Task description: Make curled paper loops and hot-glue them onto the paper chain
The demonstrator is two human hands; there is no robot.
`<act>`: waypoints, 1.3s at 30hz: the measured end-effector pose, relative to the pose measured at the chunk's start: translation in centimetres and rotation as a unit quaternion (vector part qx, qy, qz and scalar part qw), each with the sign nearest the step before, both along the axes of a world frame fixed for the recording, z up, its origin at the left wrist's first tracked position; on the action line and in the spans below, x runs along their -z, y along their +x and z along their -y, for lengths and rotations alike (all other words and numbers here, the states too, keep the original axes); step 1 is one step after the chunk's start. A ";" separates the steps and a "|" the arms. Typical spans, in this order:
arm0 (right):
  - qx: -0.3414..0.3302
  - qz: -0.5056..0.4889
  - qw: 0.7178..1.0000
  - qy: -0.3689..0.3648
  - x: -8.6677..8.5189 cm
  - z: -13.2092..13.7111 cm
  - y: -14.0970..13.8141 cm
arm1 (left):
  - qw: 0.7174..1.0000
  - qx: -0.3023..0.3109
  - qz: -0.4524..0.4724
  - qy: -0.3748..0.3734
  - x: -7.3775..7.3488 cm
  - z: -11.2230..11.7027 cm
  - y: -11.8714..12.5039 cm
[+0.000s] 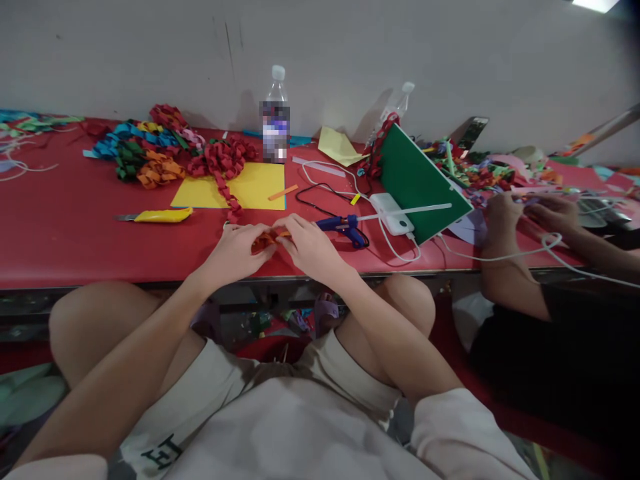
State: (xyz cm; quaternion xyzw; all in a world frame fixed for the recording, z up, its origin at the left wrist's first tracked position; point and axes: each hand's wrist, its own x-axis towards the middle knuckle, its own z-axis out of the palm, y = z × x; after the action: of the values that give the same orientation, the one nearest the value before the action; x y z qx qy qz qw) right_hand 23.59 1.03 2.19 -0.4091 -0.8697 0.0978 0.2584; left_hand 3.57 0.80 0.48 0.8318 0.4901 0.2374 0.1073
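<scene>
Near the table's front edge, my left hand (239,251) and my right hand (307,243) meet at the fingertips. Both are closed on an orange paper strip (265,240), partly hidden by the fingers. Behind my left hand a red paper chain (227,193) hangs down over yellow paper sheets (260,183) toward my fingers. A blue glue gun (345,230) with a long white glue stick lies just right of my right hand. A loose orange strip (283,193) rests across the yellow sheets' edge. Left of them lies a yellow utility knife (163,215), its blade out.
A plastic bottle (277,117) stands by the wall. A green board (417,180) leans upright beside a white power strip (393,213) with cables. Coloured paper chains (145,150) are heaped at the left. At right, another person's hands (530,213) work near paper scraps.
</scene>
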 end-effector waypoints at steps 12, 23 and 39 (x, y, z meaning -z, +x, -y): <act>-0.036 -0.197 0.979 -0.036 0.3 -1.1 -0.4 | 0.971 -0.034 0.214 -0.103 -0.5 -0.3 -0.4; 0.011 -0.006 1.000 0.013 0.4 0.4 -1.8 | 0.930 -0.090 0.334 -0.122 -0.8 -0.4 -0.1; -0.027 -0.218 0.973 -0.066 0.8 -1.2 -1.5 | 0.932 -0.074 0.337 -0.113 -0.2 -0.6 -0.2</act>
State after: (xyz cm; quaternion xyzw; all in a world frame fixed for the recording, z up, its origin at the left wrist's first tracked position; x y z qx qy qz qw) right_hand 22.13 2.22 1.42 -0.3702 -0.7948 0.2492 0.4113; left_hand 3.37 1.41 0.70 0.6468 0.5091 0.4539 0.3413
